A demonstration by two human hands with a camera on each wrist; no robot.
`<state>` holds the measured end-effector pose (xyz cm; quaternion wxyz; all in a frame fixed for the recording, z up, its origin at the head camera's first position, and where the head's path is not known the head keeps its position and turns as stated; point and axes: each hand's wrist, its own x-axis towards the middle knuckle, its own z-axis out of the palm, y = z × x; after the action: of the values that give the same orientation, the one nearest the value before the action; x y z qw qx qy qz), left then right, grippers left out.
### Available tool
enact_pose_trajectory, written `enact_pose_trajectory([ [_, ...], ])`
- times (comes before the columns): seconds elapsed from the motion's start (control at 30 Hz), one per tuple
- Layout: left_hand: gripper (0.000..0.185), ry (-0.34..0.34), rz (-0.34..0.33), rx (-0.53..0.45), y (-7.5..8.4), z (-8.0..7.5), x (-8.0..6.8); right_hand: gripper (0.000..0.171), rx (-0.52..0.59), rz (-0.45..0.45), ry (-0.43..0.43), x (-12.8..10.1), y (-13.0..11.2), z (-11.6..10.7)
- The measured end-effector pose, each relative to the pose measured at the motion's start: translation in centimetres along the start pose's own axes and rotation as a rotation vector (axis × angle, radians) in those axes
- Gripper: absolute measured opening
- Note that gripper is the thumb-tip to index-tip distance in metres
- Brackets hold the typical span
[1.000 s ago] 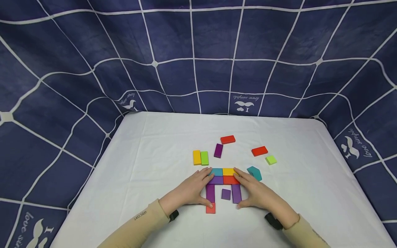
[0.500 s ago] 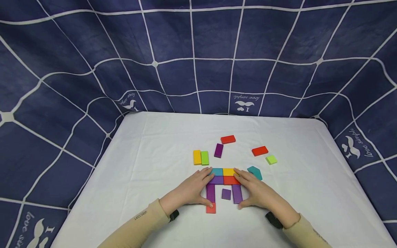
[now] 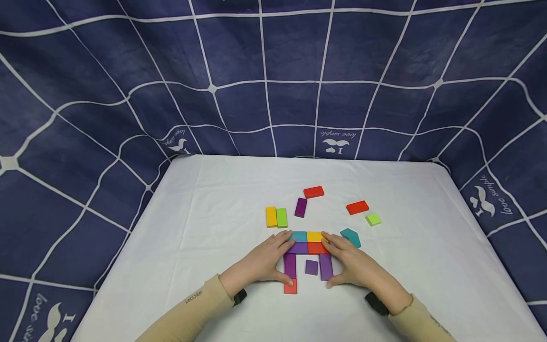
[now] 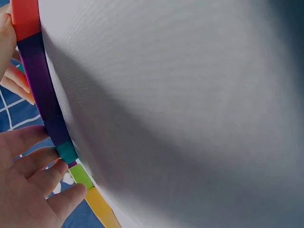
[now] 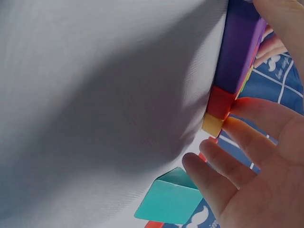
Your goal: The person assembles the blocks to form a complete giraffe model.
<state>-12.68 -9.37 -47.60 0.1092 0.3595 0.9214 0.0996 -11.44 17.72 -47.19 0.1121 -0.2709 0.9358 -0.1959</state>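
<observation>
Left hand [image 3: 261,262] flat with fingers straight against the left side of the block figure [image 3: 307,254] near the table's [image 3: 205,213] middle, right hand [image 3: 358,267] likewise pressing its right side, teal block [image 3: 351,237] just right.

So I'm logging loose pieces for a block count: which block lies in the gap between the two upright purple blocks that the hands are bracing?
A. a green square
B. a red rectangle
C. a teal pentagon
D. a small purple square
D: in the head view the small purple square lies alone between the left purple block and the right purple block, with the left hand and right hand on the outer sides.
</observation>
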Motion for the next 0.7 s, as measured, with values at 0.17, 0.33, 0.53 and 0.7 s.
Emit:
enact_pose_trajectory([
  [0.17, 0.105, -0.001, -0.006, -0.001, 0.09, -0.1, 0.0, 0.103, 0.016, 0.014, -0.007, -0.09, 0.02, -0.1],
  [0.33, 0.104, 0.001, -0.009, -0.009, 0.17, -0.15, -0.06, 0.103, 0.031, 0.041, -0.024, -0.11, -0.04, 0.03],
  [0.53, 0.105, 0.005, -0.01, -0.01, 0.07, -0.04, -0.02, 0.101, 0.024, 0.04, -0.013, -0.17, 0.0, 0.35],
  [0.7, 0.105, 0.001, -0.01, -0.013, 0.07, -0.01, -0.02, 0.1, 0.019, 0.028, -0.003, -0.24, 0.05, 0.46],
])
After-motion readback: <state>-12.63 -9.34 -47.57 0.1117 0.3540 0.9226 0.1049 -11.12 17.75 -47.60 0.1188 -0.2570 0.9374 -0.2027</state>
